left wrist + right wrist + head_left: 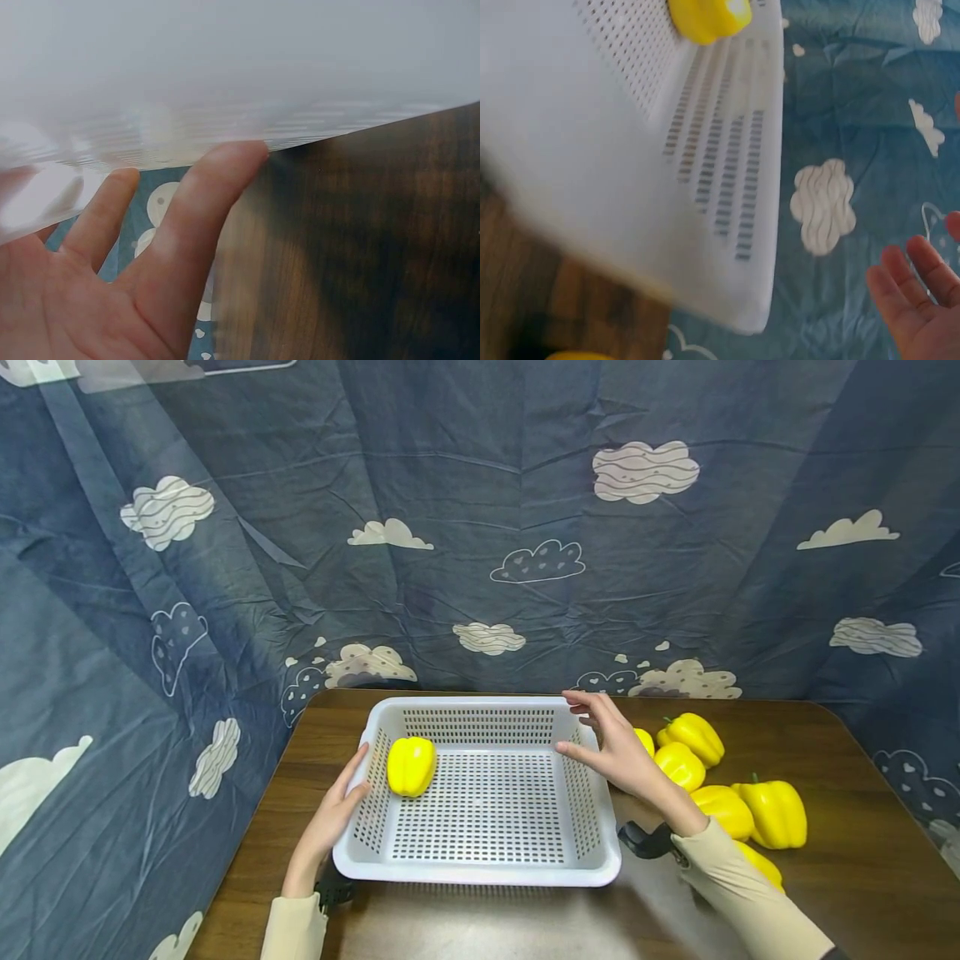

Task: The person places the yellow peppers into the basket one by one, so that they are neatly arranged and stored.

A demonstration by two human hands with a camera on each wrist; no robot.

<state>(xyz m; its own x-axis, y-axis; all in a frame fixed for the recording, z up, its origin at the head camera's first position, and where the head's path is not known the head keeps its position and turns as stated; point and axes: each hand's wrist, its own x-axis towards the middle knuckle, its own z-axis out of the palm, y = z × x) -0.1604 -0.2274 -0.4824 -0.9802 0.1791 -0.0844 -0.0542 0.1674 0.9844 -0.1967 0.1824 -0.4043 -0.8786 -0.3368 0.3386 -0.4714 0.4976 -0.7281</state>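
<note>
A white perforated plastic basket (480, 874) stands on the wooden table with one yellow bell pepper (411, 767) inside, near its left wall. My left hand (327, 822) rests against the basket's left side. In the left wrist view, the extended thumb (210, 202) and fingers reach to the basket's outer wall. Over the right rim hangs my right hand (618, 750), its fingers spread and nothing between them. The right wrist view shows those fingers (915, 281) apart from the basket. Right of the basket lie several yellow peppers (772, 812), some partly covered by the right hand and forearm.
The brown wooden table (862, 852) carries everything and ends at a back edge just behind the basket. A dark blue cloth (442, 593) with white clouds hangs behind it and along both sides. A black wrist strap (647, 841) sits below the right hand.
</note>
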